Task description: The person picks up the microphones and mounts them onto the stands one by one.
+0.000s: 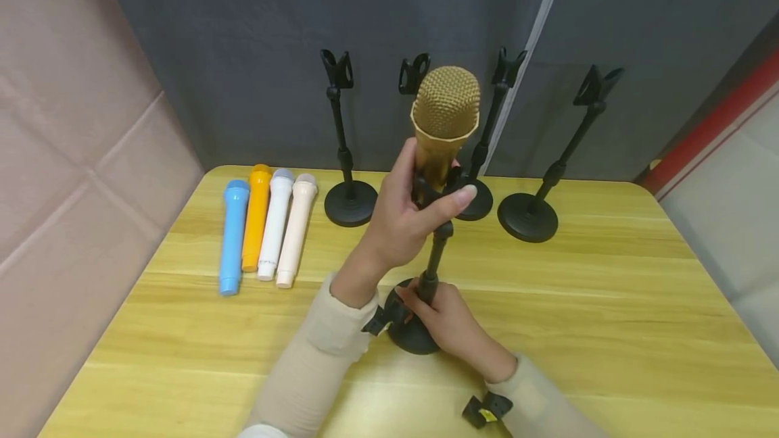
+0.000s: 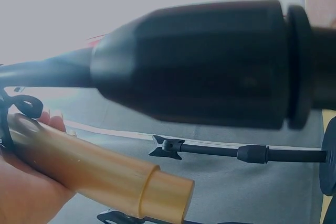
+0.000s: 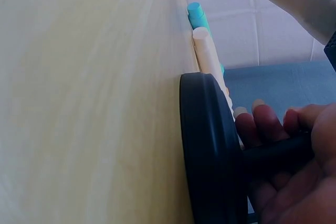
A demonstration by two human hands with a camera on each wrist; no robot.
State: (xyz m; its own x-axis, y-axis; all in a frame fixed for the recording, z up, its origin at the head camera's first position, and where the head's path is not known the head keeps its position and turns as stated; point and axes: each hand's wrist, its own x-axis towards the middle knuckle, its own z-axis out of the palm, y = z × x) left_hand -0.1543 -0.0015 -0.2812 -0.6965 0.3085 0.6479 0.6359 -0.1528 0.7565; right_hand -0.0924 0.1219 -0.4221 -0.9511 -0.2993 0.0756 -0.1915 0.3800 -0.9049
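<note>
A gold microphone (image 1: pixel 446 103) with a mesh head sits at the clip of a black microphone stand (image 1: pixel 437 255). My left hand (image 1: pixel 398 218) grips the microphone's body, thumb toward the clip. The left wrist view shows the gold handle (image 2: pixel 100 163) angled past the clip, its lower end sticking out free. Low on the same stand, my right hand (image 1: pixel 453 323) holds the pole just above the round base (image 1: pixel 414 336). In the right wrist view the fingers curl round that pole (image 3: pixel 278 153), and the base (image 3: pixel 207 150) stands against the tabletop.
Blue (image 1: pixel 234 238), orange (image 1: pixel 256 218), white (image 1: pixel 276 225) and cream (image 1: pixel 297 232) microphones lie side by side at the table's left. Several black stands with bare clips line the back edge, one (image 1: pixel 349 203) left and another (image 1: pixel 528 217) right. A grey partition (image 1: pixel 255 73) rises behind.
</note>
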